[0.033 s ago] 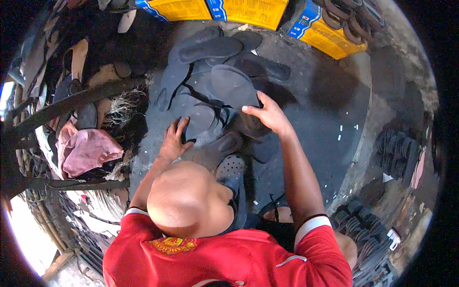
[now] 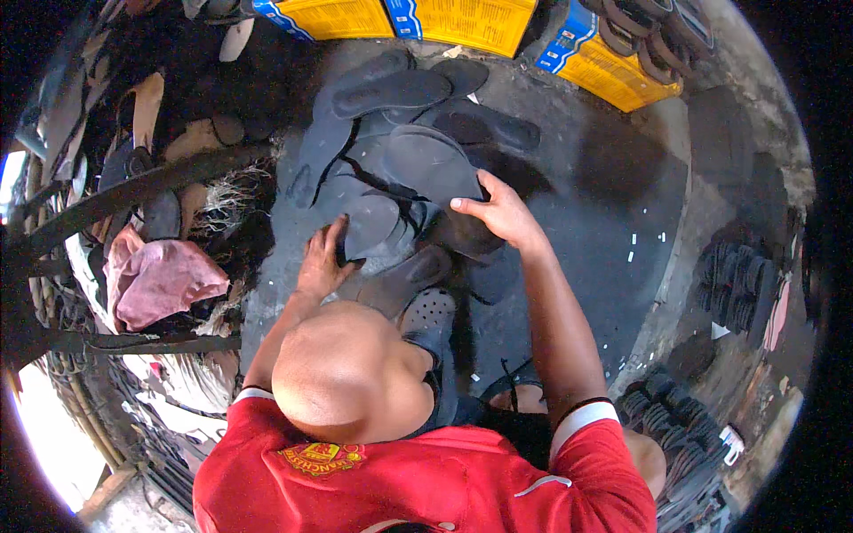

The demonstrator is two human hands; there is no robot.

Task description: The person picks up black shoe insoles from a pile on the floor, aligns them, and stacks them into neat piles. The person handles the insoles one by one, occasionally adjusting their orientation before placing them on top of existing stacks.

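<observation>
Two bare hands work over a heap of dark rubber sandal soles (image 2: 400, 169) on the grey floor, which lies straight ahead of the person within easy reach of both arms. The left hand (image 2: 322, 262) lies flat, fingers spread apart, pressing on a sole (image 2: 369, 226) at the near edge of the heap, seemingly to steady it. The right hand (image 2: 502, 211) reaches further out, its fingers closed around the rim of a broad dark sole (image 2: 431, 164), thumb on top, so that the piece tilts up off the ones beneath it. Loose black straps (image 2: 373, 178) trail between the two hands. Just nearer than the left hand lies a perforated clog (image 2: 428, 311). Well off to that hand's left a pink cloth (image 2: 160, 280) sits crumpled, and beyond the heap stand yellow boxes (image 2: 462, 22).
</observation>
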